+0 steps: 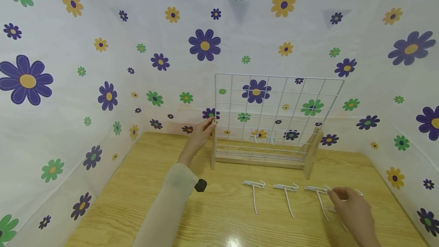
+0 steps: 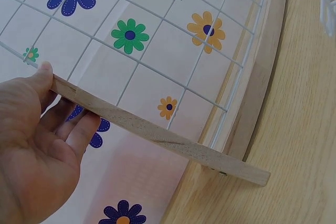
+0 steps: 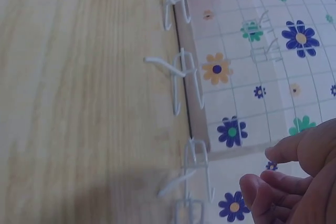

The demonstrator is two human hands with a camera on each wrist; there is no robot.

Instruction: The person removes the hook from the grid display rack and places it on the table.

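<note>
A white wire grid (image 1: 263,106) stands in a wooden frame on the table. My left hand (image 1: 199,138) grips the upper end of its left wooden side piece (image 2: 157,132), thumb on one face and fingers behind. Two white wire hooks (image 1: 255,136) hang low on the grid. Several more lie in a row before it, among them a left hook (image 1: 253,186), a middle hook (image 1: 286,188) and a right hook (image 1: 317,190). Over the row's right end is my right hand (image 1: 354,210), partly hiding another hook. Nothing shows between its bent thumb and fingers (image 3: 252,190).
The frame's right wooden side piece (image 1: 313,155) slants up from the wood-grain table (image 1: 212,220). White cloth (image 1: 171,41) printed with flowers encloses the back and both sides. A dark knob (image 1: 200,185) sits by my left sleeve.
</note>
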